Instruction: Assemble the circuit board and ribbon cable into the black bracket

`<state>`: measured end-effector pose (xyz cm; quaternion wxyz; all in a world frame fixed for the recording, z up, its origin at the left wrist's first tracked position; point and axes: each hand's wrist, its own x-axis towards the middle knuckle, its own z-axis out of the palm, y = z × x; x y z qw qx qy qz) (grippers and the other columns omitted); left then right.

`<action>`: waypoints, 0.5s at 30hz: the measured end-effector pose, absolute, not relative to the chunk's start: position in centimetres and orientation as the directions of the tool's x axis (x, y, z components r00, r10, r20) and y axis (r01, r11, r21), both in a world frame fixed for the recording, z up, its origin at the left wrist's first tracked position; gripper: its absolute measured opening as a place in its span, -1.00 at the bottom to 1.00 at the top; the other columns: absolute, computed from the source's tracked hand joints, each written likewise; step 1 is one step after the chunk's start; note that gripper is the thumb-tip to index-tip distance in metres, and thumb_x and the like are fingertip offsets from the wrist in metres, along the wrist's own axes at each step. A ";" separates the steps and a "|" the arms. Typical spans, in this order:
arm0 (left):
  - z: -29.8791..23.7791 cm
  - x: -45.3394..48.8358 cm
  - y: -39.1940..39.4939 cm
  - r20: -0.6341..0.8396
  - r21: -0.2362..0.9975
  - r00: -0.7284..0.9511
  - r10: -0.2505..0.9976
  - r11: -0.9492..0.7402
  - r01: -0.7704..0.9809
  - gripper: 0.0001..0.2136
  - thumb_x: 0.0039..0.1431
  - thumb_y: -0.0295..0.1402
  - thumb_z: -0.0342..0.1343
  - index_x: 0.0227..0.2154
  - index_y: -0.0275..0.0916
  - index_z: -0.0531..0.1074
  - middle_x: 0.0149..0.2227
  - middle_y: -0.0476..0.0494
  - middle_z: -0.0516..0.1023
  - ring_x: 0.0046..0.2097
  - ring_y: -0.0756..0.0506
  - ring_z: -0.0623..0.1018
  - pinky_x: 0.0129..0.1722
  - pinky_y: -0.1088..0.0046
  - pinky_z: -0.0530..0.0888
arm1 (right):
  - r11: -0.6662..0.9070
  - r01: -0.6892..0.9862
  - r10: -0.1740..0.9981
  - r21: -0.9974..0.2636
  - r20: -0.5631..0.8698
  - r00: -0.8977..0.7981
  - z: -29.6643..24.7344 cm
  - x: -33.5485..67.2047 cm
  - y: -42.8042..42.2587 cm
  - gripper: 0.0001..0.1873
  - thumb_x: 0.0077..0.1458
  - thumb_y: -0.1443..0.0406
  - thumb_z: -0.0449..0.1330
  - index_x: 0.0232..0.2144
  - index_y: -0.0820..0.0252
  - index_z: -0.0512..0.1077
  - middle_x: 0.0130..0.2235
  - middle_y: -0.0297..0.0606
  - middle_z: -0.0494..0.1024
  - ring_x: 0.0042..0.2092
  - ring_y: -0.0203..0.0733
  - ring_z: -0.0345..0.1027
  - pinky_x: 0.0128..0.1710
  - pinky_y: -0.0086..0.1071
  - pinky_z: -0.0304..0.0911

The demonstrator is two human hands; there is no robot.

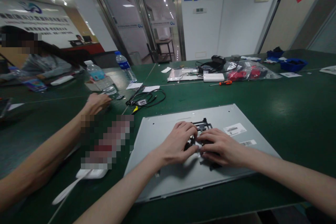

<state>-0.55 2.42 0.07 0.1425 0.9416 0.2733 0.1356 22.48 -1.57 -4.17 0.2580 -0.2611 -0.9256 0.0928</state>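
Observation:
A flat silver-grey panel (168, 122) lies on the green table, with two white barcode labels at its right. Near its middle is a black slotted bracket (204, 125), partly covered by my hands. My left hand (177, 143) rests over the bracket's left side, thumb and fingers curled together around a small dark part. Facing it, my right hand (223, 147) has bent fingers at the bracket's right side, the fingertips close to the left ones. Small black and pale pieces show between the hands, but their kind is hidden.
At left, a co-worker's hand (98, 103) reaches near a water bottle (101, 77); another person sits beyond. A coiled black cable (147, 99) lies beyond the panel's left corner. Farther back are a screwdriver (222, 83), a plastic bag (252, 71) and a blue tray (293, 64).

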 end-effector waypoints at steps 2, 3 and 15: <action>-0.2 -0.5 2.5 0.185 0.337 0.802 0.567 -0.804 0.490 -0.89 0.17 -0.34 0.10 -0.24 -0.16 0.37 -0.08 -0.15 0.47 0.02 -0.23 0.41 0.16 0.03 0.30 | 0.845 0.439 0.533 -0.305 0.428 -0.730 -4.1 22.4 -1.6 -0.84 0.32 0.25 0.16 -0.13 0.14 0.52 0.08 -0.13 0.48 0.10 -0.04 0.29 0.11 -0.08 0.24; -0.3 -0.4 2.5 0.190 0.332 0.799 0.571 -0.803 0.495 -0.90 0.17 -0.36 0.09 -0.24 -0.16 0.37 -0.08 -0.15 0.48 0.02 -0.23 0.42 0.16 0.04 0.29 | 0.844 0.442 0.535 -0.304 0.425 -0.730 -4.0 22.4 -1.6 -0.84 0.32 0.25 0.16 -0.14 0.14 0.52 0.08 -0.12 0.48 0.10 -0.04 0.29 0.11 -0.08 0.24; -0.4 -0.4 2.4 0.190 0.334 0.794 0.578 -0.799 0.501 -0.74 0.11 -0.26 0.21 -0.14 -0.15 0.39 -0.10 -0.16 0.48 -0.01 -0.25 0.43 0.15 0.01 0.30 | 0.845 0.425 0.533 -0.325 0.438 -0.724 -3.9 22.4 -1.8 -0.83 0.32 0.24 0.17 -0.17 0.15 0.55 0.09 -0.10 0.45 0.12 -0.02 0.28 0.10 -0.11 0.26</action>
